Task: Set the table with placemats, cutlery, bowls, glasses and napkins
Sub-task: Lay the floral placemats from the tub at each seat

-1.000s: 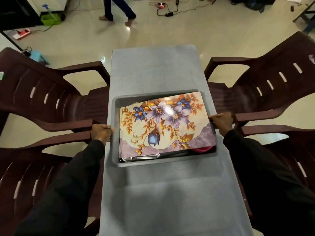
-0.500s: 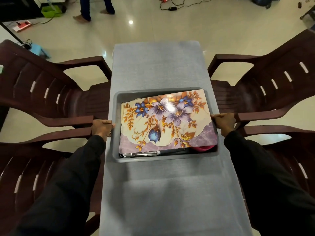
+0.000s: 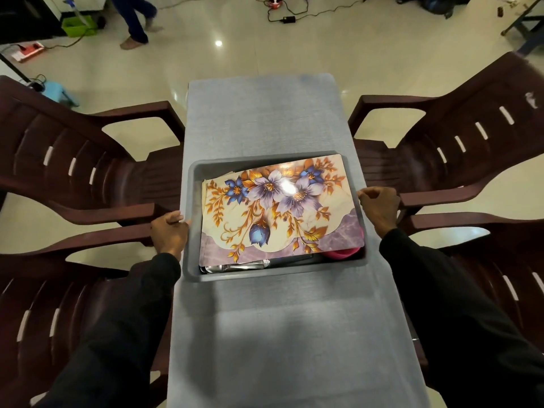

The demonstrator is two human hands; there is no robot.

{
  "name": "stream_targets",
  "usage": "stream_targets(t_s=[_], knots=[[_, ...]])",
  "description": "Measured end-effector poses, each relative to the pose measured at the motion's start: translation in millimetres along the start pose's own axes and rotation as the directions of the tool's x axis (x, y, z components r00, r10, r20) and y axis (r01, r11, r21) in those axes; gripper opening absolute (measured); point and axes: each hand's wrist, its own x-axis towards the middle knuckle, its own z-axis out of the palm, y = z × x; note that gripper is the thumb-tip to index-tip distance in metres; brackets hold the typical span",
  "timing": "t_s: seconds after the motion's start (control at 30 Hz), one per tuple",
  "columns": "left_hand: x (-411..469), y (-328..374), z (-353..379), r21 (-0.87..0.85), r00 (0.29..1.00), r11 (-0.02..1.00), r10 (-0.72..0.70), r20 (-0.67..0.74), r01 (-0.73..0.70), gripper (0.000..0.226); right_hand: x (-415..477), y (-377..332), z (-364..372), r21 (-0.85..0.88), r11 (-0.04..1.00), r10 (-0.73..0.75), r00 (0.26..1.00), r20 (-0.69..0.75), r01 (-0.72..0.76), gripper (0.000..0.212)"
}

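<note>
A grey plastic bin (image 3: pixel 194 172) sits in the middle of the narrow grey table (image 3: pixel 265 113). A floral placemat (image 3: pixel 279 207) lies on top of its contents and covers most of them. Metal cutlery (image 3: pixel 238 265) peeks out at the bin's near edge, and a pink item (image 3: pixel 338 254) shows at the near right corner. My left hand (image 3: pixel 169 234) grips the bin's left rim, fingers curled over it. My right hand (image 3: pixel 379 207) is at the right rim with curled fingers.
Dark brown plastic chairs stand on both sides: two on the left (image 3: pixel 73 160) (image 3: pixel 59 304), two on the right (image 3: pixel 456 142) (image 3: pixel 500 275). A person's legs (image 3: pixel 135 22) cross the floor far behind. Cables and a power strip (image 3: pixel 282 10) lie on the floor.
The bin and both hands stay almost where they were. My right hand's fingers look slightly looser at the rim. The person in the background has walked on.
</note>
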Motion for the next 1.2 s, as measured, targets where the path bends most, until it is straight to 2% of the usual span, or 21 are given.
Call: stream_targets(t_s=[0.13,0.27,0.4,0.53,0.7,0.9,1.07,1.2], knots=[[-26,10,-3,0.016,0.986,0.986,0.165,-0.01,-0.165,0.037,-12,-3,0,-0.001,0.998,-0.068,0.997,0.048,0.068,0.016],[-42,17,4,0.022,0.967,0.972,0.232,0.11,-0.235,0.031,-23,-5,7,-0.004,1.0,-0.013,0.995,0.103,0.013,0.018],[-31,16,20,0.018,0.953,0.993,0.104,0.286,-0.114,0.034,-25,-7,14,-0.014,0.999,0.048,0.988,0.15,-0.047,0.024],[-11,8,35,0.089,0.962,0.996,0.002,0.273,-0.027,0.03,-23,-12,12,-0.036,0.998,0.051,0.996,0.076,-0.049,0.026],[-6,7,55,0.182,0.958,0.983,-0.027,0.284,-0.026,0.033,-16,-13,8,-0.039,0.998,0.045,0.997,0.059,-0.043,0.023],[-4,-2,69,0.224,0.94,0.974,-0.099,0.327,0.025,0.016,-17,-12,-5,-0.072,0.996,-0.043,0.999,0.028,0.045,0.015],[-11,2,74,0.231,0.939,0.971,-0.135,0.316,0.061,0.034,-8,-2,-10,-0.019,0.999,-0.033,0.997,0.075,0.035,0.014],[-12,1,76,0.263,0.943,0.964,-0.125,0.309,0.042,0.033,-1,10,-18,0.003,1.0,0.022,0.997,0.071,-0.023,0.013]])
